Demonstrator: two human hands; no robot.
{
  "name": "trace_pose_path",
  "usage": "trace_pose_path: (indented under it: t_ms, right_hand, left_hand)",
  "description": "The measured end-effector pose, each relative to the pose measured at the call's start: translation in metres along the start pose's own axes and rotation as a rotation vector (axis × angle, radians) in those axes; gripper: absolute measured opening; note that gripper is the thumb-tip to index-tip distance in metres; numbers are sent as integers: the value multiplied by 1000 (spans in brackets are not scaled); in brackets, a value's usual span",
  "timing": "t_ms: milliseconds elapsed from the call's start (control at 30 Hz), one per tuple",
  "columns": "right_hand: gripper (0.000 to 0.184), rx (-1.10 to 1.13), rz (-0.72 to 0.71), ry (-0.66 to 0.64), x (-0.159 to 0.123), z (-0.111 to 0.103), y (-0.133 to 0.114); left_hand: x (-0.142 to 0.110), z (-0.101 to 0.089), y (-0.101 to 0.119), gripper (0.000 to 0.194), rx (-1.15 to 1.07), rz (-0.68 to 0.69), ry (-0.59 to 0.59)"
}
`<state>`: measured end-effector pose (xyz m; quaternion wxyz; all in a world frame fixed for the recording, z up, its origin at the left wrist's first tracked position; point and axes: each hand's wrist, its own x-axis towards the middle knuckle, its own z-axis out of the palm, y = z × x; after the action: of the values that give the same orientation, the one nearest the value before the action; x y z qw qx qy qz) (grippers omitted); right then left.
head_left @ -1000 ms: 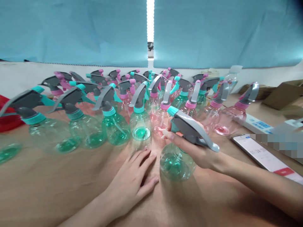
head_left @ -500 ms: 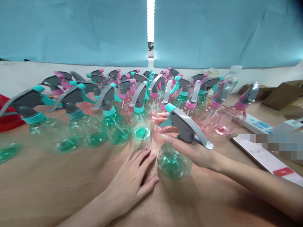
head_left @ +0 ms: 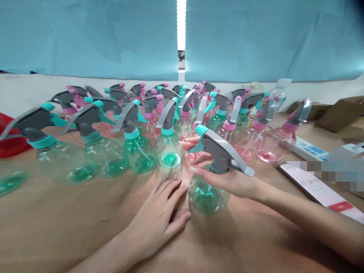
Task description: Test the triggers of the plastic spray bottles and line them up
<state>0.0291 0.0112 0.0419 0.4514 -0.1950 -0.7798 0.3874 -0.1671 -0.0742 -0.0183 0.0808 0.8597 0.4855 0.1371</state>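
Note:
A green see-through spray bottle [head_left: 209, 199] with a grey trigger head and turquoise collar stands upright in front of me. My right hand [head_left: 227, 182] is wrapped round it just below the head, with the thumb in front and the fingertips showing past its left side. The trigger points toward the lower right. My left hand [head_left: 160, 216] lies flat on the table beside the bottle's base, its fingers loosely apart and nothing in them. Just beyond that hand stands another green spray bottle [head_left: 169, 151].
Several green and pink spray bottles stand in rows across the table [head_left: 85, 227]. A red object [head_left: 13, 146] lies at the left edge. On the right are a phone [head_left: 309, 187], a white device with blue labels [head_left: 309, 149] and a cardboard box [head_left: 341, 117].
My right hand has settled slightly lower round the neck of the green spray bottle, and its head has shifted a little to the left. My left hand has stayed in place.

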Motion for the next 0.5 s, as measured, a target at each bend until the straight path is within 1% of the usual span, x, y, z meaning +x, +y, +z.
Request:
trace_pose_path:
  t_ms: [133, 267, 333, 433, 500]
  right_hand:
    - [6, -80, 48, 8, 1, 0, -2]
    - [5, -110, 72, 41, -2, 1, -4]
    - [9, -107, 97, 60, -4, 2, -4]
    - [24, -101, 102, 81, -5, 3, -4]
    - [25, -93, 84, 79, -4, 3, -4]
  left_hand:
    - [0, 1, -1, 49, 1, -6, -4]
    - [0, 1, 0, 48, -2, -4, -9]
    - [0, 1, 0, 48, -4, -5, -8]
    - [-1, 1, 0, 48, -5, -8, -7]
    - [-1, 1, 0, 48, -5, -10, -7]
